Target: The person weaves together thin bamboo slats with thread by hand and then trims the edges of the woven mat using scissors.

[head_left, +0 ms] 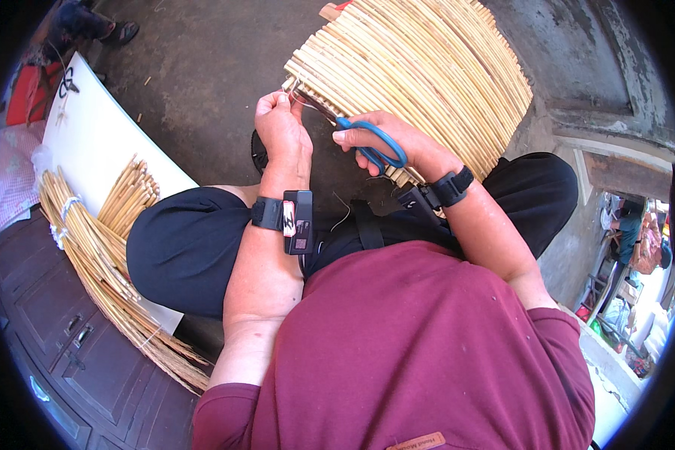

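Observation:
My right hand (397,139) is closed round blue-handled scissors (386,146), with fingers in the loops. The dark blades point up and left to the near left corner of a mat of pale straw-coloured stalks (420,67) laid side by side. At that corner my left hand (283,126) pinches a thin, light string (295,84) beside the blade tips. Whether the blades touch the string I cannot tell. The mat spreads out beyond my hands, its near edge running past my right wrist.
Loose bundles of similar stalks (90,232) lie at my left on a white board (101,112), above dark panelled wood (52,300). A worn grey wall (577,67) stands at the right. Another person's foot (120,32) shows at the far left.

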Action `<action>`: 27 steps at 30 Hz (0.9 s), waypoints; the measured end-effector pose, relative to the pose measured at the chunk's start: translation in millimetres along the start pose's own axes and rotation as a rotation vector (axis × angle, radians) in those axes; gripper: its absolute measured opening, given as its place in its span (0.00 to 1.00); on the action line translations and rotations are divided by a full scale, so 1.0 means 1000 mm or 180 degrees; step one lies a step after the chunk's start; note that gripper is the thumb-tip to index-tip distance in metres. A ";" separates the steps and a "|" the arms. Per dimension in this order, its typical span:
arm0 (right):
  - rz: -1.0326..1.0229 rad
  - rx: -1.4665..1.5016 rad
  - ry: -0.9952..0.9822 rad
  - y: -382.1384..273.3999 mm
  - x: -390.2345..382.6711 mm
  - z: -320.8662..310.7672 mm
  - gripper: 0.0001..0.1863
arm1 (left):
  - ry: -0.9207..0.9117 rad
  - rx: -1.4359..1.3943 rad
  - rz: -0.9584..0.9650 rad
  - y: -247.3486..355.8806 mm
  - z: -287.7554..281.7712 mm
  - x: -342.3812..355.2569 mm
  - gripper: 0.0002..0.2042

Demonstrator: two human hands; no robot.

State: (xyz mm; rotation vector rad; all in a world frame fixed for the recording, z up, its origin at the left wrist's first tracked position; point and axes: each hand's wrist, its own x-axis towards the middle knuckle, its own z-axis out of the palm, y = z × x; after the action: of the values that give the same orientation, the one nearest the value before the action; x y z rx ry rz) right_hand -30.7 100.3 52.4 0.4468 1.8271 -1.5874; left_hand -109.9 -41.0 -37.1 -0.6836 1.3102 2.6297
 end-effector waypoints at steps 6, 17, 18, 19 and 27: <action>-0.0049 -0.0039 0.0052 0.001 0.002 -0.001 0.21 | 0.0007 0.0039 -0.0027 0.000 0.000 0.001 0.03; -0.0007 0.0219 0.0185 -0.005 0.006 0.001 0.20 | 0.0047 0.0029 -0.0026 0.000 -0.001 0.001 0.03; 0.0014 0.0235 0.0189 -0.005 0.006 0.002 0.20 | 0.0051 0.0031 -0.0024 0.000 -0.001 0.001 0.03; 0.0017 0.0236 0.0192 -0.004 0.004 0.001 0.20 | 0.0045 0.0014 -0.0045 0.000 -0.001 0.001 0.03; 0.0012 -0.0180 -0.0404 -0.010 -0.025 -0.012 0.21 | 0.0158 0.0001 -0.0038 -0.001 -0.002 0.003 0.03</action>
State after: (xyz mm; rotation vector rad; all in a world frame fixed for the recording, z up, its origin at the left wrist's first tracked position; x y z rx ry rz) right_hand -22.4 113.9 76.9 0.3163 1.7690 -1.5222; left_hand -111.3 -42.2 -40.6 -0.7589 1.3152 2.6192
